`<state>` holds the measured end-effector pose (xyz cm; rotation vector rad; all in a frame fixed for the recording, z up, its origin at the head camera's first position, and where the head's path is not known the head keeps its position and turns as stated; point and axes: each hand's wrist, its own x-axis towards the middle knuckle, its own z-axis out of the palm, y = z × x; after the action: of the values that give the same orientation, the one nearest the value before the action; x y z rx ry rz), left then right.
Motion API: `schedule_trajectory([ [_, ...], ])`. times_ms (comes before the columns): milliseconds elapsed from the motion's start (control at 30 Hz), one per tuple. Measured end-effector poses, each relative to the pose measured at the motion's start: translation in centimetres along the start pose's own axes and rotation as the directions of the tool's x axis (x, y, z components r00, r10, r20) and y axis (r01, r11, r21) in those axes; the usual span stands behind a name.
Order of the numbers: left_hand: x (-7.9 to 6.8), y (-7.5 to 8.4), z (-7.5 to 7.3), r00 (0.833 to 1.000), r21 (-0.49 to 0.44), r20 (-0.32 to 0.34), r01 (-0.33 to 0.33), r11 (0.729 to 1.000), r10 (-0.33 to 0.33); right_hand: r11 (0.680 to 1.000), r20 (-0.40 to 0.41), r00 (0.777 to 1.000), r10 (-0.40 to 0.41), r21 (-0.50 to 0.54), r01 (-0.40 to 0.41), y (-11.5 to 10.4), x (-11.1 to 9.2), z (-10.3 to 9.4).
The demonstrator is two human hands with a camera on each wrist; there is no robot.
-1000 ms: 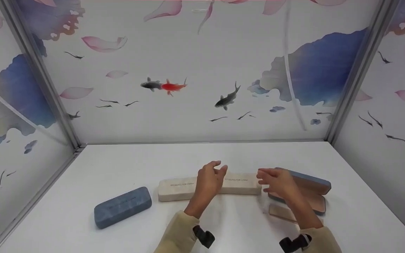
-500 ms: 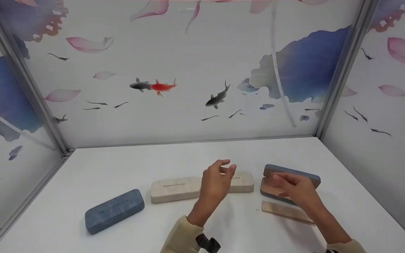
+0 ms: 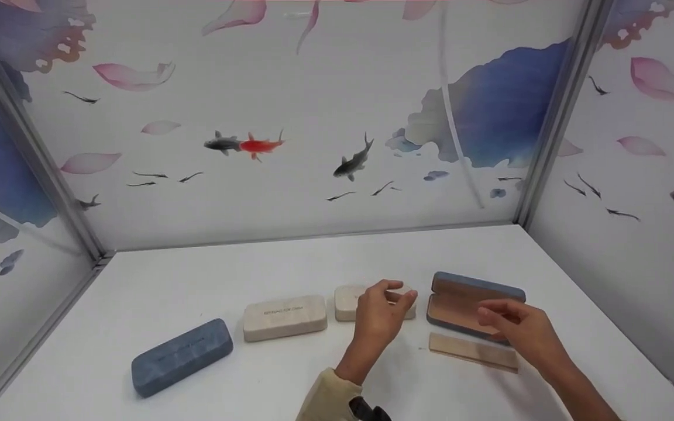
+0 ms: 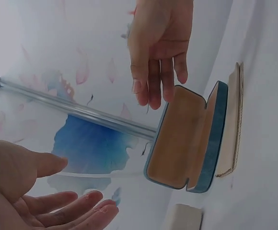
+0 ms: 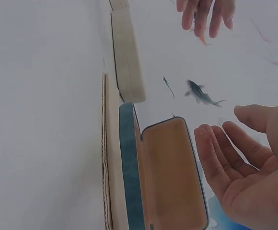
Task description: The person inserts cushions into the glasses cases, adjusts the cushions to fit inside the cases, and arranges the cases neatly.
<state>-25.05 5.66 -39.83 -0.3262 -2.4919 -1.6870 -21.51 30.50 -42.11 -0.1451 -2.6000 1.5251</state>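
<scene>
My left hand (image 3: 382,313) hovers in front of the right-hand cream glasses case (image 3: 346,303), hiding part of it. Its fingers are loosely bent around nothing. My right hand (image 3: 525,334) is raised over the right front of an open blue glasses case (image 3: 451,309), covering that corner in the head view. The left wrist view shows this right hand (image 4: 162,52) with relaxed fingers and nothing held. Tan lining (image 5: 172,177) fills the inside of the open case, and nothing lies in it. Just in front is a flat beige pouch-like piece (image 3: 471,352) with a stitched edge.
A second cream glasses case (image 3: 284,318), closed and with printed lettering, lies left of the first. Farther left, a closed blue glasses case (image 3: 182,358) sits at a slant. Printed panels (image 3: 290,199) enclose the white table (image 3: 243,269) at the back and sides.
Both hands have shifted right: the left from between the cream cases to the right one, the right from the open case's left end toward its right front. The head view has turned slightly right.
</scene>
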Motion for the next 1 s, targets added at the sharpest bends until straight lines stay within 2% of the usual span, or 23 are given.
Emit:
schedule_trajectory([
  [167,0.4,-0.7,1.2,0.998,-0.019,0.032,0.049,0.999,-0.049,1.000,0.014,0.999,0.031,-0.004,-0.031,1.1,-0.2,-0.9],
  [300,0.8,-1.1,2.2,0.988,-0.057,0.068,0.140,0.988,-0.137,0.998,0.050,0.997,0.058,0.020,-0.059,1.8,-0.2,-1.7],
  [467,1.4,-1.7,3.6,0.954,-0.090,0.109,0.289,0.953,-0.279,0.989,0.099,0.984,0.146,0.014,-0.148,2.9,0.0,-2.9],
  [600,1.7,-2.6,4.6,0.926,-0.094,0.103,0.373,0.923,-0.364,0.970,0.136,0.961,0.242,-0.036,-0.239,3.8,0.6,-3.7],
  [700,1.7,-3.2,5.1,0.918,-0.099,0.086,0.395,0.913,-0.388,0.956,0.165,0.941,0.294,-0.073,-0.285,4.4,1.1,-4.4],
  [867,1.8,-3.8,5.8,0.922,-0.108,0.061,0.388,0.915,-0.383,0.936,0.212,0.915,0.343,-0.155,-0.316,5.3,1.8,-5.1],
  [1000,1.8,-3.9,6.4,0.922,-0.096,0.053,0.386,0.918,-0.382,0.916,0.248,0.884,0.397,-0.176,-0.362,5.8,2.2,-5.1],
])
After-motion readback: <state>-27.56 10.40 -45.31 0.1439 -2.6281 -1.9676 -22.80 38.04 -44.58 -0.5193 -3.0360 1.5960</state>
